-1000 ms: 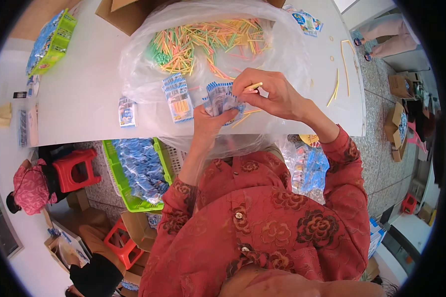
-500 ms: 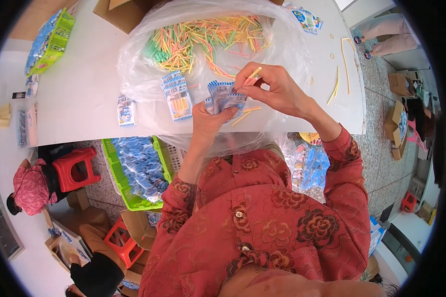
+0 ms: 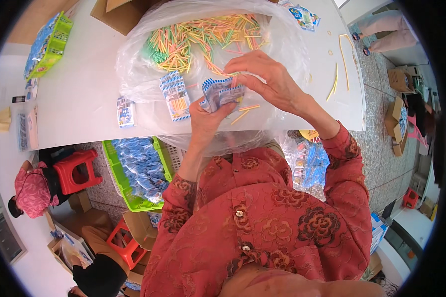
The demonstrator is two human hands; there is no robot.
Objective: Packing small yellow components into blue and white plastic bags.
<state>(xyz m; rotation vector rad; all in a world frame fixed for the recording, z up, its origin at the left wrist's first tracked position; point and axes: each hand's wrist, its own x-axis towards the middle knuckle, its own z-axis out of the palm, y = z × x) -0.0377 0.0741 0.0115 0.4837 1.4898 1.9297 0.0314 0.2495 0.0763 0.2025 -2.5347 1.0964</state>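
My left hand [image 3: 206, 119] grips several small blue-and-white sachets [image 3: 224, 95], fanned with their striped edges up. Above their mouth my right hand [image 3: 272, 81] pinches a short pink end of a thin stick [image 3: 234, 80]; most of that stick is hidden. Beyond both hands, a heap of pink, yellow and green sticks [image 3: 203, 42] lies in a spread clear plastic bag [image 3: 134, 69]. Left of my left hand is an overlapping row of filled sachets [image 3: 175, 99], with another sachet [image 3: 126, 112] farther left. Two loose sticks [image 3: 249, 107] lie below my right hand.
A green basket of blue packets [image 3: 134, 171] stands below the table's near edge. Another green basket [image 3: 57, 42] sits far left on the table [image 3: 79, 104]. Bent sticks [image 3: 335, 79] lie right. Red stools [image 3: 77, 171] and other people [image 3: 32, 190] are around.
My right hand has brought the stick from upright above the sachets down to their mouth, so less of it shows. My left hand has stayed nearly in place with the sachets.
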